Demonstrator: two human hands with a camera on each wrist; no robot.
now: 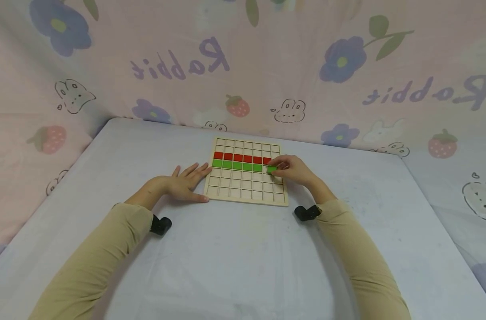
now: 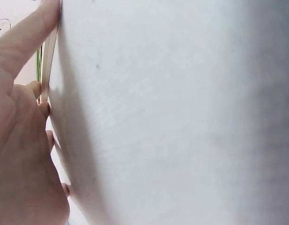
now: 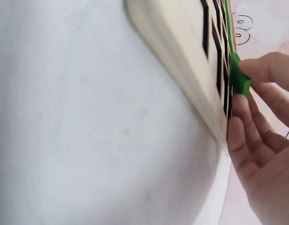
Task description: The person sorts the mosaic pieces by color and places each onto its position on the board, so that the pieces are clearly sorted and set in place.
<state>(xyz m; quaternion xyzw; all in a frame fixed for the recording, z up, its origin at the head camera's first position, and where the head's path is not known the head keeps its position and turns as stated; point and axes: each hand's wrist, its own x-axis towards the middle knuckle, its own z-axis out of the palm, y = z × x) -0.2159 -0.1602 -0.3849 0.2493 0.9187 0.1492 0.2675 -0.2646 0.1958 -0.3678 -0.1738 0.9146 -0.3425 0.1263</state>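
A wooden grid board lies on the table, its cells laid out in rows. One row carries several red tiles, and the row just nearer to me carries several green tiles. My right hand pinches a green tile between thumb and fingers at the right end of the green row; in the right wrist view the tile is tilted above the board. Spread fingers of my left hand rest on the table, thumb and fingertips at the board's left edge.
A white cloth covers the table. Behind it hangs a pink curtain printed with rabbits, flowers and strawberries. Each wrist wears a black camera, one on the left and one on the right.
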